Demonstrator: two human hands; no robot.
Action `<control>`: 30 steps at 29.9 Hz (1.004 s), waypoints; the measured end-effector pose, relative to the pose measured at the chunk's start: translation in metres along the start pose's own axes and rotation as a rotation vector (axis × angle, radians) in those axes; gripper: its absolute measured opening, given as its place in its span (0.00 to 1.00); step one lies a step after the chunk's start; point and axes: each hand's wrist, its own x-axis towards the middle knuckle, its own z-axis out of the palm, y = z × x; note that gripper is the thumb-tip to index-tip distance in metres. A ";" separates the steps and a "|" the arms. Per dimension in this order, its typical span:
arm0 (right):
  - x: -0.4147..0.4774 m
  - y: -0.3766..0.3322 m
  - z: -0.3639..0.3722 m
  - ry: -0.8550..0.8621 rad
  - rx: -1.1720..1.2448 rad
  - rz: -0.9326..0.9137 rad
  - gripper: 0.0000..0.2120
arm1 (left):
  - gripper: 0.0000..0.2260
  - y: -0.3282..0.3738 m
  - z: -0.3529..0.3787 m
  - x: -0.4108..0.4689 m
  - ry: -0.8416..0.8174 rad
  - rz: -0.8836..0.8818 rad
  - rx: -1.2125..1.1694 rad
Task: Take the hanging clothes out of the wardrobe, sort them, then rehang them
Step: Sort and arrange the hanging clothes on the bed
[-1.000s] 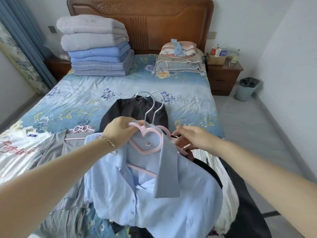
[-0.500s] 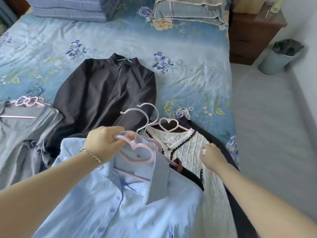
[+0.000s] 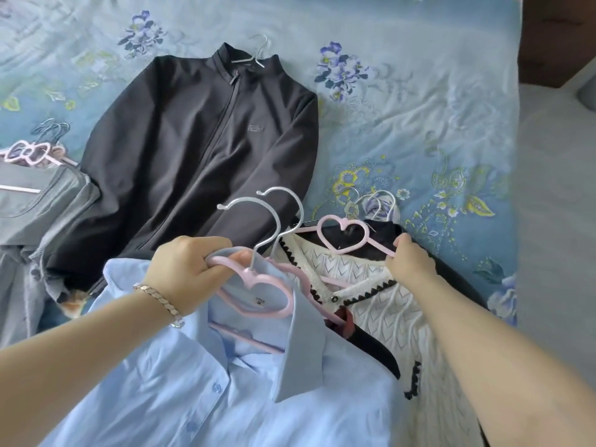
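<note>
My left hand (image 3: 185, 272) grips the pink heart-shaped hanger (image 3: 258, 293) of a light blue shirt (image 3: 206, 388), held low over the bed together with a second pink hanger behind it. My right hand (image 3: 408, 261) pinches the shoulder bar of another pink heart hanger (image 3: 343, 235) that carries a white knit cardigan (image 3: 371, 301) with black trim, lying over a dark garment. A dark zip jacket (image 3: 200, 146) lies flat on its hanger in the middle of the bed. A grey garment (image 3: 35, 201) on a pink hanger lies at the left.
The clothes lie on a bed with a blue floral cover (image 3: 403, 101). A wooden nightstand (image 3: 554, 37) stands at the upper right beside grey floor (image 3: 554, 204). The bed's right edge runs just past the cardigan.
My view has dropped closer to the bed. My right hand moved up and forward from the cardigan's side to its hanger's shoulder. My left hand still holds the blue shirt's hanger.
</note>
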 end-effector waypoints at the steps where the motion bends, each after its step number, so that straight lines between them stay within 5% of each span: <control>1: -0.004 -0.001 -0.007 -0.034 0.018 -0.019 0.16 | 0.31 0.000 -0.002 -0.002 -0.004 0.000 -0.008; 4: -0.022 -0.003 -0.028 -0.012 -0.137 -0.152 0.17 | 0.28 -0.001 -0.010 -0.015 -0.008 0.017 -0.028; 6: -0.042 -0.008 -0.039 0.174 -0.242 -0.313 0.16 | 0.27 0.001 -0.019 -0.026 0.005 0.025 -0.031; 9: -0.070 -0.011 -0.049 0.313 -0.091 -0.517 0.14 | 0.27 0.003 -0.036 -0.044 0.036 0.039 -0.019; 13: -0.137 -0.022 -0.077 -0.371 0.271 -0.384 0.16 | 0.21 0.003 -0.072 -0.079 0.095 0.041 -0.053; 15: -0.176 -0.027 -0.089 -0.436 0.363 -0.395 0.17 | 0.23 0.000 -0.096 -0.101 0.143 0.019 -0.072; 21: -0.296 -0.052 -0.136 -0.309 0.555 -0.396 0.23 | 0.20 0.001 -0.195 -0.172 0.368 -0.111 -0.132; 23: -0.335 -0.066 -0.157 -0.318 0.530 -0.409 0.24 | 0.27 -0.004 -0.236 -0.189 0.452 -0.138 -0.131; 26: -0.395 -0.093 -0.185 -0.253 0.485 -0.414 0.05 | 0.26 -0.010 -0.302 -0.215 0.517 -0.180 -0.112; 30: -0.457 -0.121 -0.201 0.128 0.238 -0.481 0.12 | 0.22 -0.030 -0.375 -0.254 0.608 -0.203 -0.054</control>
